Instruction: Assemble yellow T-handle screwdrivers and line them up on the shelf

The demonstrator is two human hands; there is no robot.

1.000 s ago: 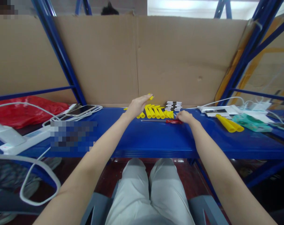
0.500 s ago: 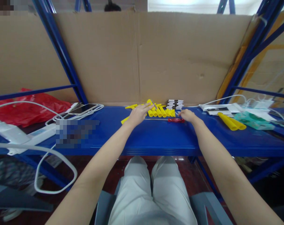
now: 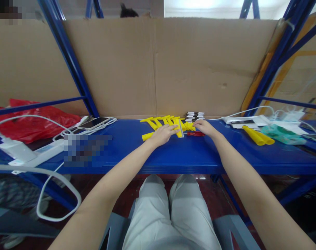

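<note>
My left hand [image 3: 163, 135] is closed on a yellow tube-like piece [image 3: 177, 129] with a pale, shiny strip along its right edge. Behind it, several yellow T-shaped pieces [image 3: 151, 123] lie in a row, and another yellow tube [image 3: 147, 136] is partly covered by the same hand. The fingers of my right hand [image 3: 205, 127] are bent together beside small yellow pieces [image 3: 189, 126]; whatever is between them is too small to name. Under that hand lies a screwdriver with a red handle [image 3: 194, 133], its shaft mostly hidden by the left hand and the held piece.
Small black-and-white boxes [image 3: 194, 116] are stacked by the cardboard wall [image 3: 158, 69]. To the right are two yellow tubes [image 3: 258, 136] and a green plastic packet [image 3: 283, 134]. A phone [image 3: 94, 122], white cables, a power strip [image 3: 40, 154] and a red bag [image 3: 38, 121] occupy the left.
My left hand has come nearer and to the right, bringing the yellow piece with the strip in front of the row. My right hand has shifted slightly left, toward the small yellow pieces.
</note>
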